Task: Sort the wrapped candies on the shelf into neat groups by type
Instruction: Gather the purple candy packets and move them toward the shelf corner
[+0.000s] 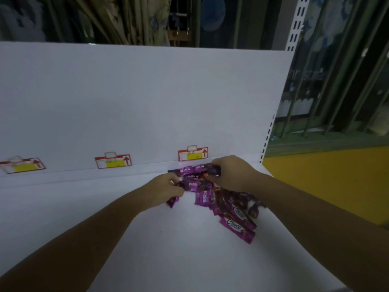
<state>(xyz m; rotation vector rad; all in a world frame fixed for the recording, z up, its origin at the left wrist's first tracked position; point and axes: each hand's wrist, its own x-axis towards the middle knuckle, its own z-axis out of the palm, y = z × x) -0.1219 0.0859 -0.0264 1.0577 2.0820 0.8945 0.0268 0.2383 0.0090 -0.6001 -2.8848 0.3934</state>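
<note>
A heap of purple wrapped candies lies on the white shelf (147, 239), at its back right. Some wrappers read KISS (203, 198); darker ones nearer me read Choco (235, 225). My left hand (166, 189) is at the heap's left edge, fingers curled round purple wrappers, and one purple candy (173, 201) sticks out below the palm. My right hand (229, 172) is over the back of the heap and pinches a dark purple candy (214, 171) between thumb and fingers. Part of the heap is hidden under both hands.
Three red-and-yellow price tags hang on the white back panel: one (193, 153) right behind the heap, one (113, 161) in the middle, one (23, 165) at the left. The shelf's right edge meets a slotted upright (267, 140), with a yellow surface (326, 186) beyond.
</note>
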